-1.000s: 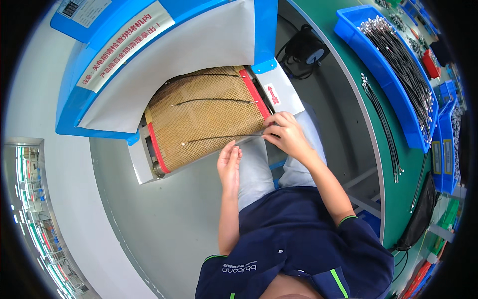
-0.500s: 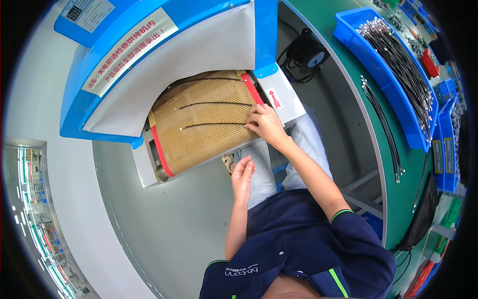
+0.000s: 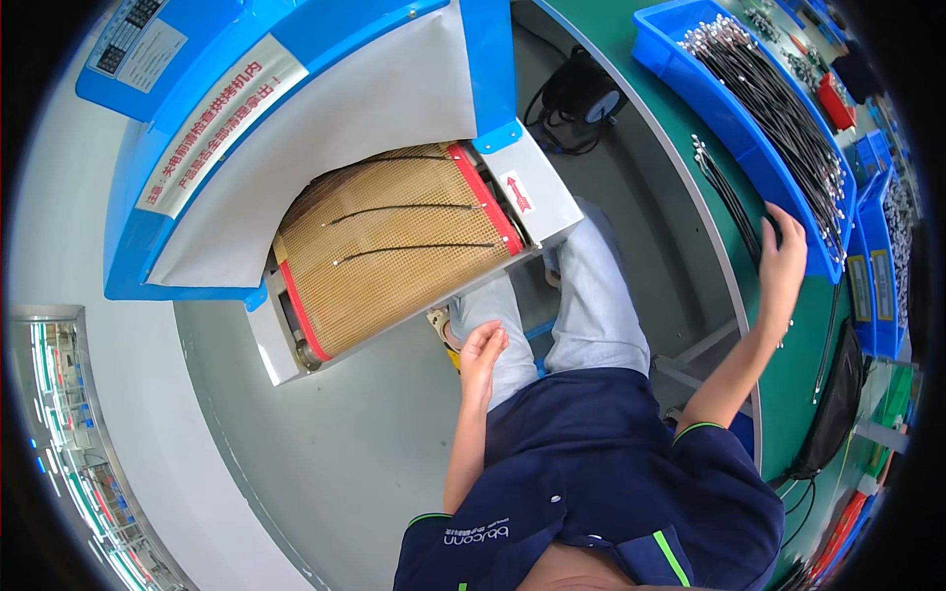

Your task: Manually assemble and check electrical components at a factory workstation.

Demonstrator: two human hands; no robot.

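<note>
My right hand [image 3: 782, 254] is over a small bundle of thin black cables [image 3: 727, 189] on the green table at the right. Its fingers are apart and reach onto the cables; the hand and forearm hide the bundle's lower part. In front of my lap hovers my left hand [image 3: 483, 353], thumb and fingertips pressed together, nothing visible between them. Two black cables with small metal ends, a nearer cable [image 3: 419, 252] and a farther cable [image 3: 402, 209], lie crosswise on the tan mesh conveyor belt [image 3: 384, 295]. Another cable [image 3: 419, 158] lies deeper, at the machine's mouth.
A blue bin [image 3: 680, 84] full of black cables [image 3: 769, 103] stands on the green table [image 3: 665, 98]. The blue machine housing [image 3: 493, 69] with its white curtain [image 3: 345, 148] overhangs the belt. A black reel [image 3: 581, 94] sits below, between machine and table.
My right hand has let go of the nearer cable on the belt and swung right to the bundle on the table. The view has shifted slightly; my left hand stays put.
</note>
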